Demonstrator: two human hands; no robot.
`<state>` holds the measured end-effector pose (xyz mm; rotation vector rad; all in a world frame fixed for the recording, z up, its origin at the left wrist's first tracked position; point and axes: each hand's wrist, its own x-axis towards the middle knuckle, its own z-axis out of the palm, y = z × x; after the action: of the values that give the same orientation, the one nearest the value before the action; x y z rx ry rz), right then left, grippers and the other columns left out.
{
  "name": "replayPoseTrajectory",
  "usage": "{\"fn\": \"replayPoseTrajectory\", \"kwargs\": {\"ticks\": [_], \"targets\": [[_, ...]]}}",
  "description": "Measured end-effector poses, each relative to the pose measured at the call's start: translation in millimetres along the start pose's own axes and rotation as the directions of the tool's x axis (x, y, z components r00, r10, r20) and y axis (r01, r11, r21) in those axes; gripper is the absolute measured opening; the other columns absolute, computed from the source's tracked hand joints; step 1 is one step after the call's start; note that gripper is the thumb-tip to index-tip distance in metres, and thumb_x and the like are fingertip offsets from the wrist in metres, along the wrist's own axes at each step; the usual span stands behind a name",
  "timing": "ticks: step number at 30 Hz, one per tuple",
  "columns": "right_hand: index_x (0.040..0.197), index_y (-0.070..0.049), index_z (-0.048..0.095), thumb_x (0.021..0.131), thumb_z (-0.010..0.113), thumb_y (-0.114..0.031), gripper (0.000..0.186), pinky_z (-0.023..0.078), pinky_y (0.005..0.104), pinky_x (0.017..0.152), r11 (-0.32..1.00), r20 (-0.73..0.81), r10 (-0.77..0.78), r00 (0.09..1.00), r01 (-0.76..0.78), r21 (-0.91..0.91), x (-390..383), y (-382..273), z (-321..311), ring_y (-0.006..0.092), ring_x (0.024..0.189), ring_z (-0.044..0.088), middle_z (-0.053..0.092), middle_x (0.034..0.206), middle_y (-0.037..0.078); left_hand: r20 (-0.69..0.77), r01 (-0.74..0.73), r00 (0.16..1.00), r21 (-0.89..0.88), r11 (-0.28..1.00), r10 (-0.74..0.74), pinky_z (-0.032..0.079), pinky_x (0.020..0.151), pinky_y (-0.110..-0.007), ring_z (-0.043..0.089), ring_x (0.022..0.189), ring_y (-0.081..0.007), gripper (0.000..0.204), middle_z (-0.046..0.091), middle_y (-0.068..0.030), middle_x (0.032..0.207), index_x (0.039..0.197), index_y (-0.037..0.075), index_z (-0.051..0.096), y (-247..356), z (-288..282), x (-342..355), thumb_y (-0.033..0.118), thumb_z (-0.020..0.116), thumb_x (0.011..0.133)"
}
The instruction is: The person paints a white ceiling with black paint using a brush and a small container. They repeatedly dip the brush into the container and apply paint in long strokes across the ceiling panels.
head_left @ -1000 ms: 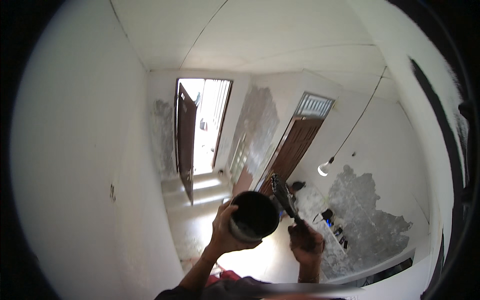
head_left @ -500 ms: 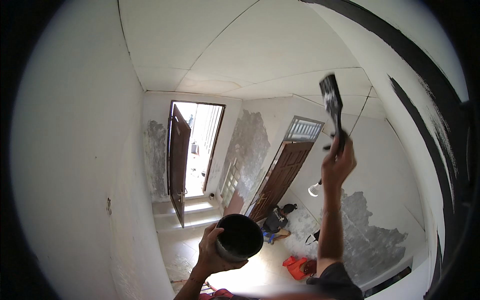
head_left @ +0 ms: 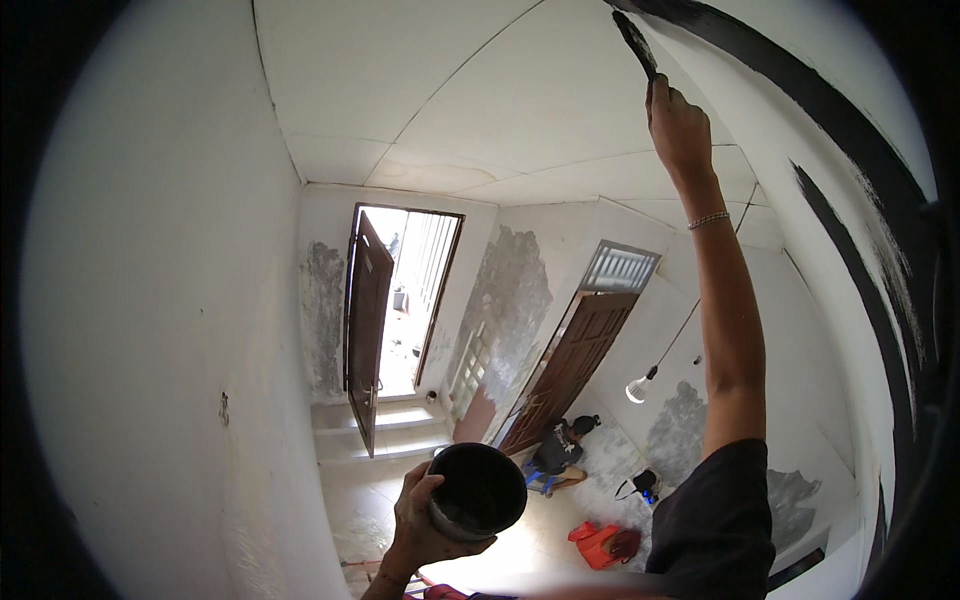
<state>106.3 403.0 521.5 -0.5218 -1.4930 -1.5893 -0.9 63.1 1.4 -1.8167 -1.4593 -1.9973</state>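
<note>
My right hand (head_left: 682, 135) is raised high at the upper right, its fingers closed round the handle of a paintbrush (head_left: 637, 46). The bristles are dark and reach close to the upper end of a broad black painted band (head_left: 775, 70); whether they touch it I cannot tell. Low in the middle, my left hand (head_left: 425, 528) grips the side of a round container (head_left: 478, 492), tilted so its dark inside shows. How much paint it holds is hard to make out. A second, narrower black stroke (head_left: 850, 255) runs down the white surface at the right.
Below, a person (head_left: 556, 450) sits low near a brown panelled door (head_left: 575, 360). An orange-red bag (head_left: 600, 545) lies on the floor. A light bulb (head_left: 638, 388) hangs from a cord. At the back, another brown door (head_left: 370, 320) stands ajar above steps (head_left: 385, 440).
My right hand has stretched upward with the paintbrush, bringing its bristles from mid-air up towards the top of the black band. My left hand still holds the container in nearly the same place.
</note>
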Motion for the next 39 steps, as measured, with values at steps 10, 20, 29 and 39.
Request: {"fn": "replayPoseTrajectory", "kwargs": {"ticks": [10,20,29,39], "targets": [[0.114,0.004,0.064,0.097,0.065,-0.01,0.022,0.061,0.0328,0.05,0.994,-0.114,0.019,0.993,-0.031,-0.103,3,13,-8,0.0239,0.059,0.075,0.073,0.077,0.011,-0.012,-0.05,0.999,0.013,0.999,0.05,0.058,0.1,-0.055,0.063,0.123,-0.0485,0.115,0.056,-0.031,0.137,0.147,0.017,0.037,8,-6,12,0.044,0.104,0.058],[0.115,-0.001,0.063,0.105,0.062,-0.019,0.021,0.058,0.0346,0.046,0.975,-0.086,-0.129,0.988,0.11,-0.195,16,19,29,0.0235,0.054,0.071,0.069,0.071,0.009,-0.035,-0.05,0.998,-0.001,0.999,0.049,0.055,0.103,-0.056,0.061,0.126,-0.047,0.118,0.055,-0.0292,0.139,0.148,0.018,0.036,10,-6,15,0.043,0.105,0.056],[0.114,-0.004,0.066,0.105,0.064,-0.022,0.02,0.054,0.0305,0.042,0.987,-0.305,-0.045,0.951,-0.005,-0.162,-17,-7,9,0.0163,0.05,0.069,0.065,0.068,0.003,-0.056,-0.039,0.998,0.01,0.999,0.04,0.058,0.098,-0.056,0.064,0.123,-0.0491,0.116,0.057,-0.0314,0.137,0.148,0.018,0.035,8,-10,13,0.042,0.104,0.058],[0.11,-0.01,0.066,0.106,0.06,-0.026,0.018,0.056,0.0279,0.045,0.952,-0.263,-0.019,0.965,-0.063,-0.3,0,29,-9,0.0142,0.056,0.071,0.068,0.072,0.001,-0.077,-0.024,0.997,0.008,1.0,0.024,0.058,0.099,-0.057,0.063,0.123,-0.049,0.118,0.057,-0.0309,0.137,0.149,0.019,0.035,6,-8,11,0.042,0.105,0.057]]}}
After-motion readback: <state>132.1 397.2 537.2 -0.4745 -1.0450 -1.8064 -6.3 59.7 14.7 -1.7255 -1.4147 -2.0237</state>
